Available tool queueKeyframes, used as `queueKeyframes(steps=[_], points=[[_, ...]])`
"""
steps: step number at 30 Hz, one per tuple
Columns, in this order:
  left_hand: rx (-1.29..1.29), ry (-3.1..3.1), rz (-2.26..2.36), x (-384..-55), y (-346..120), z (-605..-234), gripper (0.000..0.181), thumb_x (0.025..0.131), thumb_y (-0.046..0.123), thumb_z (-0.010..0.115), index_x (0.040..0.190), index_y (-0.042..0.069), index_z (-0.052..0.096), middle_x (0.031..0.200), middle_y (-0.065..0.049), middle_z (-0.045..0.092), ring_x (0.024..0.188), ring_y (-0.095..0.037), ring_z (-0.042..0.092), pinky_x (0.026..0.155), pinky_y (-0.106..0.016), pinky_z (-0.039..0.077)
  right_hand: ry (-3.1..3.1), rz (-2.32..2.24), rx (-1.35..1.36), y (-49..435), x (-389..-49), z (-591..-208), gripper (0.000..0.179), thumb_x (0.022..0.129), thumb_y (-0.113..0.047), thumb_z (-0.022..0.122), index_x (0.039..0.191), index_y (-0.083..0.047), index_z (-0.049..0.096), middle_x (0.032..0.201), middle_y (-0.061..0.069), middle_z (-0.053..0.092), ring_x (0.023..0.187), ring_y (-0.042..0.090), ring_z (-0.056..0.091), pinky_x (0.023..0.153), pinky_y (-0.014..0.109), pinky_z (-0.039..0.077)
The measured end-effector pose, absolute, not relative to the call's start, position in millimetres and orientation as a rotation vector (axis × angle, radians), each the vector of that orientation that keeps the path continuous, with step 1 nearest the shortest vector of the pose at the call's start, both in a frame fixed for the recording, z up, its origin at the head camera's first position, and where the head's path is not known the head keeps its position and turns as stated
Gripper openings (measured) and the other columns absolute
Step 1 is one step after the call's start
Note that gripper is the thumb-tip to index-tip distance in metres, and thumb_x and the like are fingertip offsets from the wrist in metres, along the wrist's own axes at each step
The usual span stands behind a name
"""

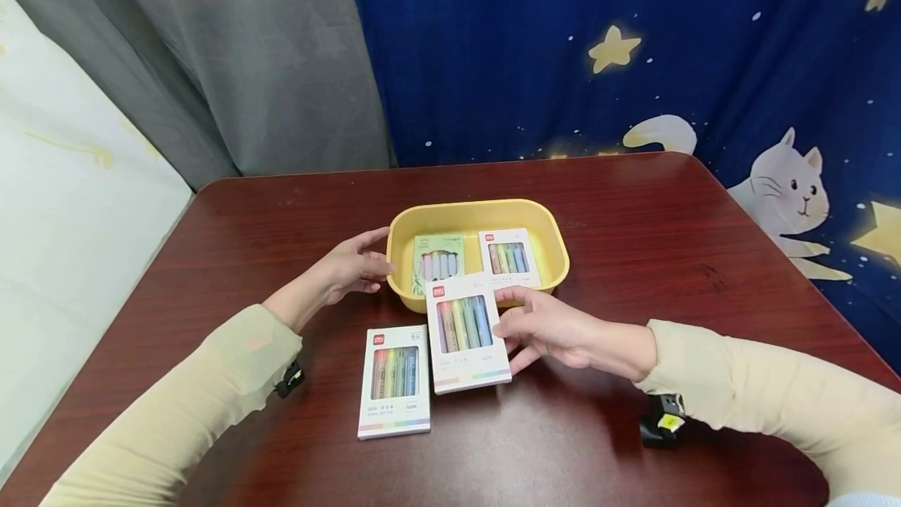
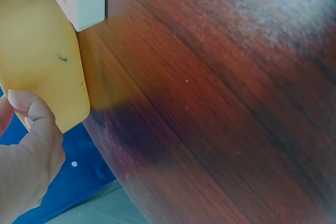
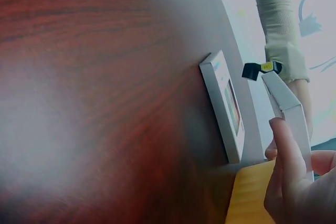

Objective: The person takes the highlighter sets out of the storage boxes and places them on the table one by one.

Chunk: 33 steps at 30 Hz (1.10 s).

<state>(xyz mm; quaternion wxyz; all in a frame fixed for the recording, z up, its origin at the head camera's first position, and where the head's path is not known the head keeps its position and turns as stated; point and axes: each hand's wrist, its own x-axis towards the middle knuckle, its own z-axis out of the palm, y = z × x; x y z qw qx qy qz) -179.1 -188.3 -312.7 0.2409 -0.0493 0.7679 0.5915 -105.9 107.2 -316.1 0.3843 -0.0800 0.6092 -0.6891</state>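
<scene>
A white box of highlighters (image 1: pixel 468 370) is held by my right hand (image 1: pixel 552 331), thumb on its front and fingers behind its right edge. It is tilted over the near rim of a yellow bin (image 1: pixel 475 210). In the right wrist view the held box (image 3: pixel 286 98) shows edge-on. At the bin's left rim, my left hand (image 1: pixel 352 268) pinches the edge between thumb and finger; the left wrist view shows the thumb tip against the wall (image 2: pixel 42 66). Inside the bin lie a green box of pens (image 1: pixel 420 245) and a second white highlighter box (image 1: pixel 528 276).
Another white highlighter box (image 1: pixel 394 417) lies flat on the dark red wooden table (image 1: pixel 296 413), just left of the held one. Behind the table hang a grey curtain (image 1: pixel 281 61) and a blue starry curtain (image 1: pixel 493 61). Small black cameras (image 1: pixel 662 421) are strapped to both wrists.
</scene>
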Motion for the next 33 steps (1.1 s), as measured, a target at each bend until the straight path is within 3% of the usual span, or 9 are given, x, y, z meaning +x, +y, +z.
queueKeyframes(steps=[8,16,33], points=[[-0.125,2.103,1.607,-179,-188,-312,0.074,0.087,0.005,0.058,0.147,0.019,0.017,0.106,-0.012,0.053,0.072,-0.011,0.054,0.061,-0.022,0.048,1.565,-1.728,-0.196,113,-92,-325,0.052,0.081,0.003,0.052,0.126,0.005,0.026,0.082,0.007,0.061,0.071,0.023,0.064,0.064,0.047,0.054],[-0.133,2.097,1.609,-179,-188,-312,0.074,0.087,0.005,0.058,0.147,0.019,0.018,0.101,-0.008,0.053,0.073,-0.012,0.055,0.061,-0.021,0.048,1.586,-1.699,-0.173,116,-86,-337,0.051,0.079,0.002,0.053,0.123,0.004,0.028,0.083,0.008,0.062,0.070,0.024,0.063,0.064,0.048,0.053],[-0.139,2.089,1.613,-181,-188,-312,0.073,0.087,0.005,0.058,0.147,0.020,0.018,0.100,-0.006,0.053,0.071,-0.011,0.054,0.061,-0.022,0.048,1.660,-1.653,-0.077,111,-84,-351,0.050,0.079,0.004,0.055,0.121,0.006,0.028,0.079,0.009,0.058,0.063,0.019,0.061,0.061,0.041,0.055]])
